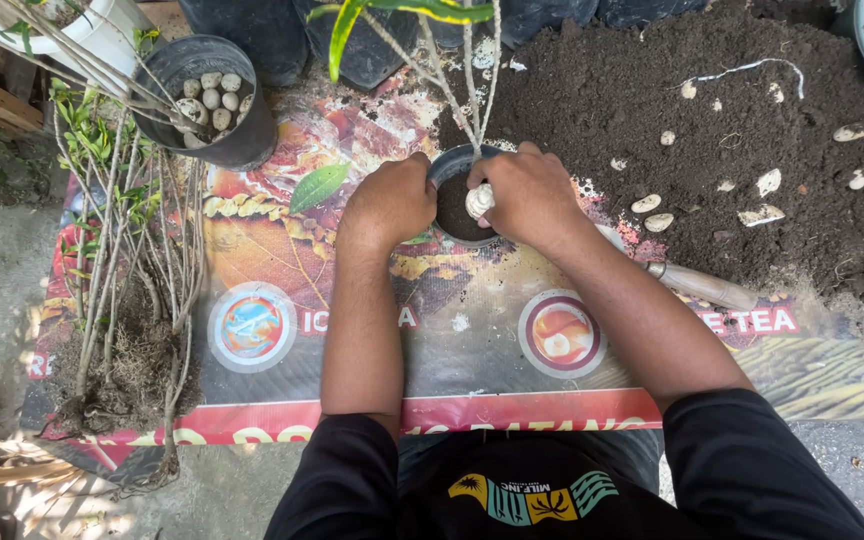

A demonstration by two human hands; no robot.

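Gripping the small black pot (457,200) by its rim, left hand (390,203) fingers curled shut, right hand (530,195) pinching a white stone (478,201) over its soil, thin sapling (472,80) rising from the pot, wooden-handled trowel (697,285) just right of it.

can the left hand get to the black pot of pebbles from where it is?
Probably yes. The left hand rests on the small black pot, and the pebble pot stands up and to its left on the printed mat, with only thin seedling stems nearby.
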